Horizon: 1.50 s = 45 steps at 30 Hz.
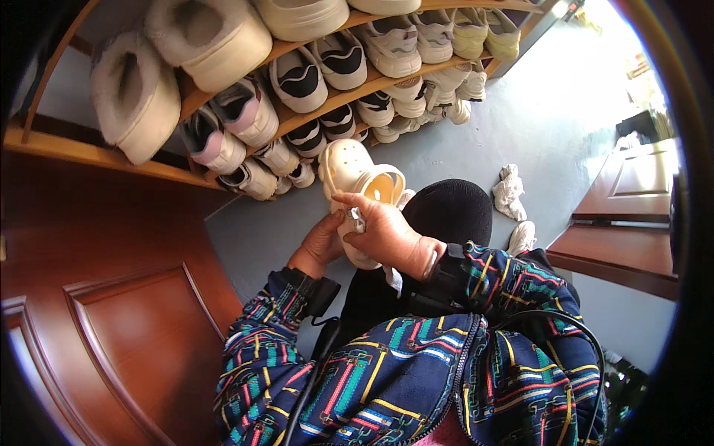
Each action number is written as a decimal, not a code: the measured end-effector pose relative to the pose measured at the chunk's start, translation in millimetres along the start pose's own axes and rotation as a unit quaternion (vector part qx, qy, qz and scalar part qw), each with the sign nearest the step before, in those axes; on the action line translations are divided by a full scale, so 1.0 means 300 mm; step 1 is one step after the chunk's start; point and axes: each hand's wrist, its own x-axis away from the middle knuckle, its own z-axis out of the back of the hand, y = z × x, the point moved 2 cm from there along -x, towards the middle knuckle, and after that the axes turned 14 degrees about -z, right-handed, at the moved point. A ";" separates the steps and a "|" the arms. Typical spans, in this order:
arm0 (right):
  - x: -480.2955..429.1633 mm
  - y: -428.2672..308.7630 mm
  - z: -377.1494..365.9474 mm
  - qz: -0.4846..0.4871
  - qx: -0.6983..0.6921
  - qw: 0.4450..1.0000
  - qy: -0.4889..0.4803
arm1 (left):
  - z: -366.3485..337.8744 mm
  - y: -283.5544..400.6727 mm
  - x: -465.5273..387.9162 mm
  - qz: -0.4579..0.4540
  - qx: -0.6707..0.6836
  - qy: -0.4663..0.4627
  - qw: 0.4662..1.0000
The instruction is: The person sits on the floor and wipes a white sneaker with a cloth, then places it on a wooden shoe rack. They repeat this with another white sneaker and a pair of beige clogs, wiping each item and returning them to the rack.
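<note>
A cream foam clog [347, 159] with vent holes is held up in front of me, its toe pointing away. Beside its toe shows a rounded cream loop [399, 179] around a yellowish hollow; whether this belongs to the same clog or a second one, I cannot tell. My left hand [317, 244] grips the clog from the left side, thumb on top. Over its near part lies my right hand [396, 237], with a crumpled white cloth or tissue [357, 219] pinched in the fingers against the clog. A white strip [394, 280] hangs below the right wrist.
A wooden shoe rack [301, 120] with several rows of pale shoes stands ahead. Fur-lined slippers [134, 100] rest on its upper left. On the grey floor [446, 156] lies a crumpled white cloth [509, 192]. Reddish-brown wooden doors or panels [145, 329] stand left and right.
</note>
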 end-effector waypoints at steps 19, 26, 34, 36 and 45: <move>0.024 0.036 0.243 0.072 0.097 0.992 0.026 | 0.094 0.209 -0.090 -0.214 -0.579 0.136 0.775; 0.013 0.056 0.238 0.054 0.116 0.992 -0.019 | 0.051 0.250 -0.201 -0.198 -0.721 0.268 0.608; 0.013 0.077 0.219 0.061 0.146 0.987 -0.039 | 0.057 0.287 -0.392 -0.226 -0.666 0.336 0.627; 0.009 0.092 0.212 0.064 0.146 0.986 -0.042 | 0.062 0.295 -0.413 -0.216 -0.655 0.328 0.646; -0.150 0.094 0.097 -0.090 0.031 0.995 -0.034 | 0.087 0.340 -0.354 -0.206 -0.592 0.298 0.720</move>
